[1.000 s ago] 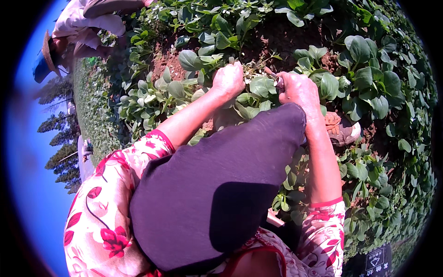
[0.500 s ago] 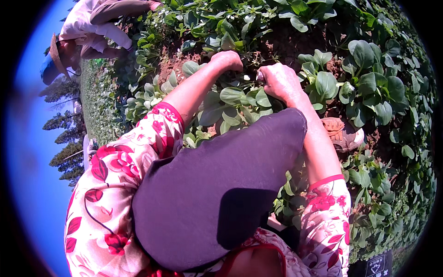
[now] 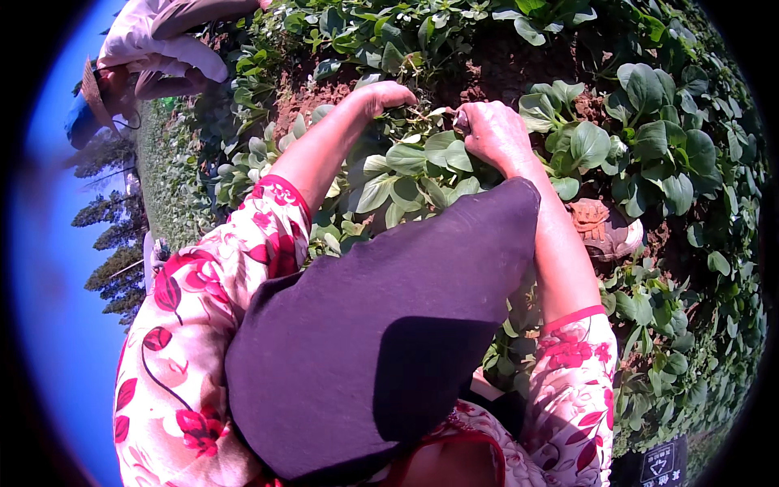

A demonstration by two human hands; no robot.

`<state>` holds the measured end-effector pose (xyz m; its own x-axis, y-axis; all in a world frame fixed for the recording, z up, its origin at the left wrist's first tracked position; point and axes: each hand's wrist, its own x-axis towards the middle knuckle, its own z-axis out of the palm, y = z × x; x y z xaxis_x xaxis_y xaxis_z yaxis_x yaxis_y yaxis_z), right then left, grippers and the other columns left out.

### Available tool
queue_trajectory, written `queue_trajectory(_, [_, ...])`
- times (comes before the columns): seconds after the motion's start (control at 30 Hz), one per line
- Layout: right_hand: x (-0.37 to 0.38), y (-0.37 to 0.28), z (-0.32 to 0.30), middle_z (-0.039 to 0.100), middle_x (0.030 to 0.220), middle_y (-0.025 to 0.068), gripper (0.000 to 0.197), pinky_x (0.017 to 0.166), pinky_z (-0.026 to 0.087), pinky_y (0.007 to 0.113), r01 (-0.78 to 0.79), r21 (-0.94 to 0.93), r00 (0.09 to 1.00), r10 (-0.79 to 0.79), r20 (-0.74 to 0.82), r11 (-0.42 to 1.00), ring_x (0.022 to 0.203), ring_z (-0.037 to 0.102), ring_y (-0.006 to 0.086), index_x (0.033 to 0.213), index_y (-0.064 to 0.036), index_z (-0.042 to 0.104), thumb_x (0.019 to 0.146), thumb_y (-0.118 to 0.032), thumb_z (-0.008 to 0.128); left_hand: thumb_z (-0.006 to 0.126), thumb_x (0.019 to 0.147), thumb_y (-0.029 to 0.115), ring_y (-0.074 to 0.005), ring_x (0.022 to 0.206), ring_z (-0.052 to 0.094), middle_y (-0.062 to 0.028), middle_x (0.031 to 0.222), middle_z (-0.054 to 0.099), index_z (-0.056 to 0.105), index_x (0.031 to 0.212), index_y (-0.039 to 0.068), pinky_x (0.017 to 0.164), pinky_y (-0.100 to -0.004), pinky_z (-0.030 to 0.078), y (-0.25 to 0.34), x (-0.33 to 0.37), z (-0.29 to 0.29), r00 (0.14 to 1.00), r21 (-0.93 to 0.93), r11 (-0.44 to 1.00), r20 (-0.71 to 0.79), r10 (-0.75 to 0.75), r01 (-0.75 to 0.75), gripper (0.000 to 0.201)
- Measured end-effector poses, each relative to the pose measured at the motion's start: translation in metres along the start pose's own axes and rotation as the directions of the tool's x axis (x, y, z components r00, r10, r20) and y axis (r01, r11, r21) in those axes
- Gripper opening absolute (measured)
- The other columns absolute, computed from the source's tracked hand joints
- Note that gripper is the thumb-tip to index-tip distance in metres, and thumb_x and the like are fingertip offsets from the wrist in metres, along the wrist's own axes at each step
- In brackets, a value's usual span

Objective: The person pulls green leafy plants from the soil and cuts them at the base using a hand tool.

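Note:
Over a patch of leafy greens, both my arms reach forward. My left hand is beside a thin, straggly weed, its fingers stretched to the right and seemingly holding nothing; their undersides are hidden. A short way to the right, my right hand is closed in a fist. A small dark end shows at its thumb side, too little to name. Between the two hands lie thin pale stems and bare reddish soil. Broad green leaves stand just below the hands.
A brown laced shoe stands among the plants right of my right forearm. Dark cloth covers the lower middle of the view. Another person in a brimmed hat bends at the upper left. A black printed item lies bottom right.
My left hand has moved a little left, and its curled fingers have straightened. The right hand stays nearly in place, still closed. More of the weed between them shows.

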<state>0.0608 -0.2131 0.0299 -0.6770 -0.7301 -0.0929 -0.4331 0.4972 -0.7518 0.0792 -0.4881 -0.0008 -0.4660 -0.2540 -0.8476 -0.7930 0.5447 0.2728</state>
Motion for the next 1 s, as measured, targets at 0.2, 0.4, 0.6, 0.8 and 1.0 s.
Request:
queue_trajectory(0.2, [-0.019, -0.003, -0.026, 0.063, 0.074, 0.0145, 0.020, 0.068, 0.049, 0.044, 0.005, -0.080, 0.997, 0.001, 0.075, 0.997, 0.076, 0.062, 0.0355, 0.084, -0.0064, 0.061, 0.064, -0.002, 0.063, 0.061, 0.072, 0.003, -0.0129, 0.077, 0.061, -0.0054, 0.092, 0.066, 0.066, 0.100, 0.002, 0.068, -0.0285, 0.049, -0.003, -0.024, -0.007, 0.985, -0.145, 0.983, 0.118, 0.129, -0.112, 0.028])
queue_trajectory(0.4, [-0.082, -0.001, -0.062, 0.065, 0.077, 0.0164, 0.018, 0.066, 0.051, 0.044, -0.096, -0.095, 0.995, 0.096, 0.001, 0.991, 0.074, 0.064, 0.0342, 0.094, -0.0090, 0.065, 0.076, -0.011, 0.062, 0.053, 0.077, 0.004, -0.0121, 0.073, 0.056, -0.0041, 0.090, 0.062, 0.058, 0.119, 0.007, 0.059, -0.0278, 0.047, 0.038, -0.084, 0.010, 0.969, -0.101, 0.967, 0.057, 0.241, -0.234, 0.042])
queue_trajectory(0.6, [-0.104, 0.001, -0.068, 0.066, 0.084, 0.0154, 0.034, 0.070, 0.050, 0.041, -0.144, -0.174, 0.989, 0.149, 0.015, 0.974, 0.079, 0.064, 0.0332, 0.105, -0.0101, 0.066, 0.070, -0.008, 0.066, 0.071, 0.069, 0.022, -0.0286, 0.075, 0.065, -0.0198, 0.083, 0.067, 0.065, 0.082, -0.005, 0.065, -0.0381, 0.052, 0.093, -0.105, 0.053, 0.978, 0.540, 0.825, -0.014, 0.209, -0.169, 0.031])
queue_trajectory(0.8, [-0.103, -0.010, -0.072, 0.066, 0.084, 0.0155, 0.035, 0.070, 0.050, 0.042, -0.140, -0.171, 0.987, 0.152, 0.060, 0.975, 0.079, 0.064, 0.0332, 0.104, -0.0113, 0.067, 0.069, -0.010, 0.067, 0.078, 0.064, 0.031, -0.0321, 0.076, 0.066, -0.0175, 0.079, 0.067, 0.067, 0.081, 0.002, 0.067, -0.0407, 0.052, 0.050, -0.078, 0.090, 0.927, 0.731, 0.662, -0.113, 0.358, -0.166, 0.034])
queue_trajectory(1.0, [-0.092, 0.010, -0.041, 0.065, 0.079, 0.0131, 0.028, 0.065, 0.050, 0.043, -0.031, -0.086, 0.995, 0.023, -0.096, 0.996, 0.076, 0.064, 0.0327, 0.102, -0.0112, 0.064, 0.074, -0.007, 0.061, 0.064, 0.075, 0.021, -0.0296, 0.087, 0.067, -0.0180, 0.089, 0.068, 0.068, 0.092, 0.002, 0.074, -0.0400, 0.053, 0.061, -0.076, 0.085, 0.956, 0.531, 0.834, -0.138, 0.259, -0.150, 0.026])
